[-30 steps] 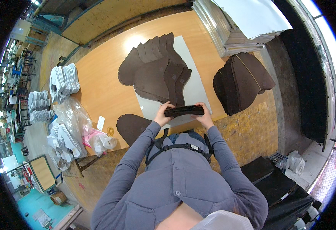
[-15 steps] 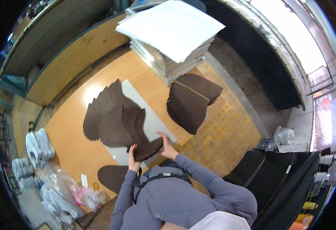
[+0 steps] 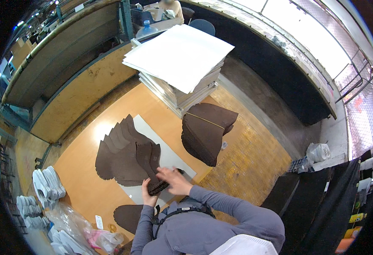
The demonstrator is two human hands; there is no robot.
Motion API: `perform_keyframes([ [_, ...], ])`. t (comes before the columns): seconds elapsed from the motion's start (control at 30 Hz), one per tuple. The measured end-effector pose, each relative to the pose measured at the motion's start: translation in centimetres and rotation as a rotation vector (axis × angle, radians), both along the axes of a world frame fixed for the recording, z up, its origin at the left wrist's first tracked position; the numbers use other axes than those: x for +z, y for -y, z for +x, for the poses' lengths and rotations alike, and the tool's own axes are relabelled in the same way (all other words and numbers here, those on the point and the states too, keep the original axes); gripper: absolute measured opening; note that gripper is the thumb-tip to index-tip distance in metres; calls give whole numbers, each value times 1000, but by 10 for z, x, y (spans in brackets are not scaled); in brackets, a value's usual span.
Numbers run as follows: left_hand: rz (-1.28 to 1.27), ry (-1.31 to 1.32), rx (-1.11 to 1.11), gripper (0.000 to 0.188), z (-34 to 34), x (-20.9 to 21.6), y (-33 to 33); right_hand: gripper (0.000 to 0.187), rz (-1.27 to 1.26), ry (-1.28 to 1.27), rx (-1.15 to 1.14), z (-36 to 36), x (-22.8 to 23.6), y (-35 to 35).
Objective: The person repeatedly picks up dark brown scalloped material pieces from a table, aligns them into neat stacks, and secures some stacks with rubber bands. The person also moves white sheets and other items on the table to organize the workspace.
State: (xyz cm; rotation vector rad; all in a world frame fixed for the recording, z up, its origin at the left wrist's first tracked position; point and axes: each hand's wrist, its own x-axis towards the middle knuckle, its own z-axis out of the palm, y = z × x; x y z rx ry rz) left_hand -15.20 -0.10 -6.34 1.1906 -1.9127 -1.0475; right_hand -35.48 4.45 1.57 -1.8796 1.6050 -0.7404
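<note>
My left hand [image 3: 149,194] is closed round the left end of a small stack of dark brown cut pieces [image 3: 160,186], held on edge close to my waist. Across the top of that stack reaches my right hand [image 3: 175,182], its fingers stretched out, touching or just over the pieces. Beyond both hands, more brown pieces [image 3: 120,155] lie fanned out in overlapping layers, partly on a pale sheet [image 3: 171,158]. A bundle of brown pieces [image 3: 207,127] with a yellow band round it rests to the right. Another brown piece [image 3: 128,217] lies by my left forearm.
A tall stack of white sheets [image 3: 180,57] stands at the table's far side. White shaped pieces [image 3: 48,185], clear plastic bags [image 3: 69,221] and yellow rubber bands [image 3: 112,228] are at the left. Black cloth [image 3: 307,199] hangs at the right. A person [image 3: 173,8] sits far back.
My right hand has left the right end of the held stack and moved left over its top. My left hand keeps its hold. The view has tilted up, showing more background.
</note>
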Motion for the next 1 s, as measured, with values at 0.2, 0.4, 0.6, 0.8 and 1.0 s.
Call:
perform_keyframes([
  [0.2,194,-129,42,63,-3,-1,1,77,-411,-166,-85,39,14,-1],
  [0.4,82,-74,6,50,-2,-17,-4,69,-149,-197,219,32,1,10],
  [0.6,161,-71,66,33,-10,14,-8,74,-155,317,-205,-31,-39,4],
  [0.8,304,-241,97,35,9,24,-13,57,85,280,15,-42,-85,18],
  [1.0,192,-57,-68,45,14,-11,-24,44,57,348,-30,-31,-108,-25],
])
